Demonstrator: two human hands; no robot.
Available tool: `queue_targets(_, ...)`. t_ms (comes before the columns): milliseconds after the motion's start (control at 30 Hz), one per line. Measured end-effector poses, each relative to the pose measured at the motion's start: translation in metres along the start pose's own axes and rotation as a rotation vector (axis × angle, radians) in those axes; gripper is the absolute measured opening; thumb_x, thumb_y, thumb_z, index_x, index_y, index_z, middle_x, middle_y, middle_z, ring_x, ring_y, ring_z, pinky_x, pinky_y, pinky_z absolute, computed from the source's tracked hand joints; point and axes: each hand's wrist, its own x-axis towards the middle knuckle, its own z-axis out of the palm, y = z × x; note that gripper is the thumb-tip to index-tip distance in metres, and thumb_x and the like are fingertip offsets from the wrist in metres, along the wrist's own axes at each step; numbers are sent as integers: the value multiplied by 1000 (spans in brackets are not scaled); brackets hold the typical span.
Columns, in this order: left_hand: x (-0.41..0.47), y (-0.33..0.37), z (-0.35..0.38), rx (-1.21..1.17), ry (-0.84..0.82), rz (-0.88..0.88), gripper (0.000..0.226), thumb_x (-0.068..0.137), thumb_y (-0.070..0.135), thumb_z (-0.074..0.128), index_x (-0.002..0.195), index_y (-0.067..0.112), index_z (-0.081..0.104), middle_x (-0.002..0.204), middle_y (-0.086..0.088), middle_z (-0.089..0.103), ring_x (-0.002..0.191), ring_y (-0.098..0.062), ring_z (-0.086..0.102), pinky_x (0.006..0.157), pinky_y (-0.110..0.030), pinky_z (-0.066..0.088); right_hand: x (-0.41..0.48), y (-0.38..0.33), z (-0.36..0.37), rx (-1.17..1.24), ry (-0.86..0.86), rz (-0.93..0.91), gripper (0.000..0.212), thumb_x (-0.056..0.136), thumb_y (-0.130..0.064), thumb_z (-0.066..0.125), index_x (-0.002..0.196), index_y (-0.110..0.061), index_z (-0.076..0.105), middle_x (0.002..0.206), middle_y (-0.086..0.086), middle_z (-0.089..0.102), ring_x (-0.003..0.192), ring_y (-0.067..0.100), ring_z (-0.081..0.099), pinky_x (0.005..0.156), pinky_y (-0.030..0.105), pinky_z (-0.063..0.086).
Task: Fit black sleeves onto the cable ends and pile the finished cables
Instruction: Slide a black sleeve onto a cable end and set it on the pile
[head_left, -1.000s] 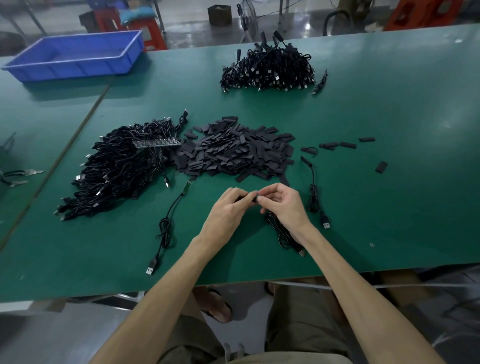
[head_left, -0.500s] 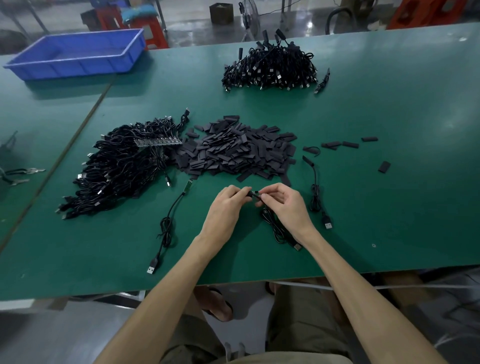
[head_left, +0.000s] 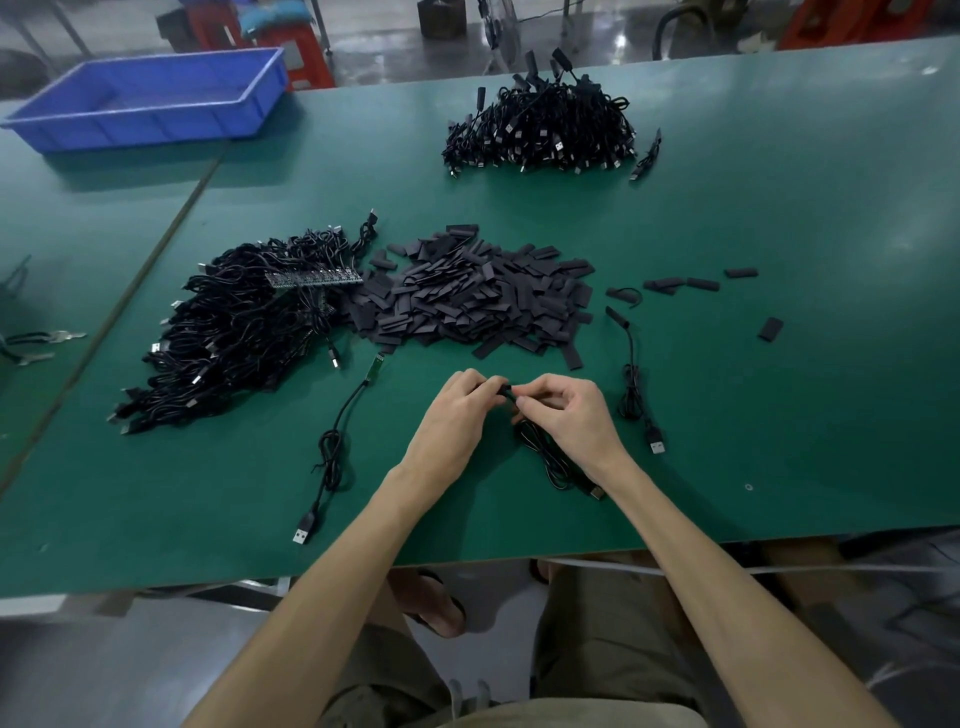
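Observation:
My left hand (head_left: 452, 421) and my right hand (head_left: 569, 415) meet fingertip to fingertip over the green table (head_left: 779, 395). Between them they pinch a black sleeve (head_left: 506, 393) at the end of a black cable (head_left: 553, 460), whose coiled length runs under my right wrist to a USB plug. A heap of loose black sleeves (head_left: 472, 299) lies just beyond my hands. To its left is a large tangle of unsleeved cables (head_left: 234, 327). A pile of finished cables (head_left: 540, 130) sits at the far side.
One cable with a bare green board end (head_left: 332, 452) lies left of my hands, a sleeved cable (head_left: 634, 384) right of them. A few stray sleeves (head_left: 685, 285) lie to the right. A blue tray (head_left: 150, 98) stands at the far left, pliers (head_left: 36, 345) at the left edge.
Both hands have shifted slightly away from me, still pinching the sleeve and cable end together. The cable's coil has slid a little with them.

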Motion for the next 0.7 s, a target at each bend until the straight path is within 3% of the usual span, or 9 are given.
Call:
queue_targets(167, -1, -2, 1, -37, -12, -3, 23, 98, 7, 63, 119, 3, 68, 93, -8, 60, 90, -23, 55, 80, -20, 38, -3, 0, -2, -6, -23, -15, 13, 91, -1, 73, 100, -8, 80, 87, 2, 80, 80, 20, 79, 83, 30, 62)
queue_targets(267, 2, -3, 0, -140, -32, -71, 22, 97, 6, 64, 117, 4, 71, 97, -8, 64, 92, -21, 57, 82, -23, 43, -3, -1, -2, -11, -35, -26, 13, 91, -2, 74, 101, -8, 80, 86, 2, 80, 80, 20, 79, 82, 28, 62)
queue_targets(367, 5, -5, -6, -368, -17, -230, 19, 91, 6, 70, 108, 11, 77, 93, 9, 70, 88, -6, 64, 84, -19, 50, -4, -1, -1, -26, -33, -45, 13, 92, -2, 74, 102, -7, 80, 85, 2, 80, 81, 19, 78, 83, 28, 62)
queue_targets(467, 6, -6, -11, -509, -17, -303, 15, 87, 14, 77, 99, 22, 78, 82, 23, 72, 73, 1, 65, 74, -13, 49, -5, -2, -1, -45, 12, -75, 14, 92, -2, 73, 101, -10, 80, 83, 1, 79, 78, 17, 77, 78, 26, 60)
queue_targets(600, 7, -4, -14, -537, -63, -294, 11, 98, 24, 66, 101, 25, 77, 84, 15, 75, 67, -13, 64, 68, -20, 51, -7, -4, -1, -62, 67, -97, 17, 93, -1, 72, 100, -14, 81, 83, -1, 78, 78, 15, 75, 76, 29, 60)
queue_targets(700, 9, -4, -13, -498, -114, -273, 23, 105, 27, 55, 104, 18, 76, 87, 10, 75, 68, -10, 62, 68, -24, 50, -7, -6, -1, -60, 94, -122, 17, 92, 1, 71, 100, -11, 81, 88, -3, 77, 82, 12, 74, 78, 25, 57)
